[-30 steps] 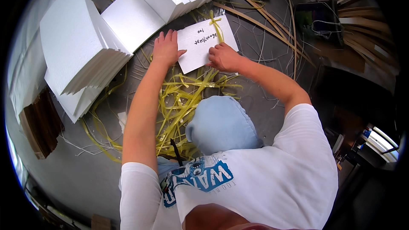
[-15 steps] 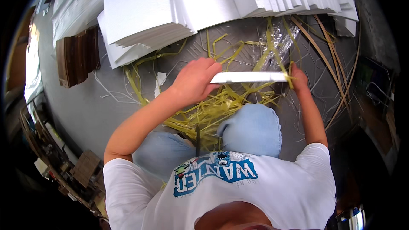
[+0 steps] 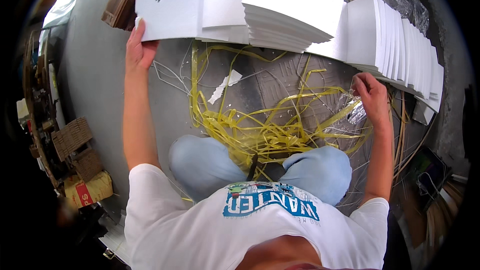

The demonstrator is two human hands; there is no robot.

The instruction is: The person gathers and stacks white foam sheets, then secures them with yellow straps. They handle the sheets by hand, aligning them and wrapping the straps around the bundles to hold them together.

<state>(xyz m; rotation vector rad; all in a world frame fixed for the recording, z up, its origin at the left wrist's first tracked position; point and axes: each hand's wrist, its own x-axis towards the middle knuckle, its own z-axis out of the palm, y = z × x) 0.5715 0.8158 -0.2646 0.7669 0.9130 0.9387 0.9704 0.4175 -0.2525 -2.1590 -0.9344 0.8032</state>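
Note:
My left hand (image 3: 141,49) reaches far left, gripping the near left corner of a white foam board (image 3: 172,12) with dark handwriting. The thumb lies on top and the fingers go under the edge. My right hand (image 3: 372,96) hovers at the right, near a row of white boards (image 3: 364,32), its fingers loosely bent and apart with nothing seen in them. Crumpled clear plastic film (image 3: 356,112) lies just below it. A tangle of yellow strapping (image 3: 265,132) spreads over the floor between my hands and in front of my knees.
A tall stack of white boards (image 3: 295,7) stands at the far middle. Brown boards (image 3: 120,2) are at the far left. A torn white scrap (image 3: 225,86) and thin pale strands litter the grey floor (image 3: 100,85). A yellow sack (image 3: 89,190) sits at left; long brown strips (image 3: 400,135) lie at right.
The thin white bundle both hands held is out of them. My left hand has moved left and forward onto a board; my right hand is off the strap. The view has shifted left.

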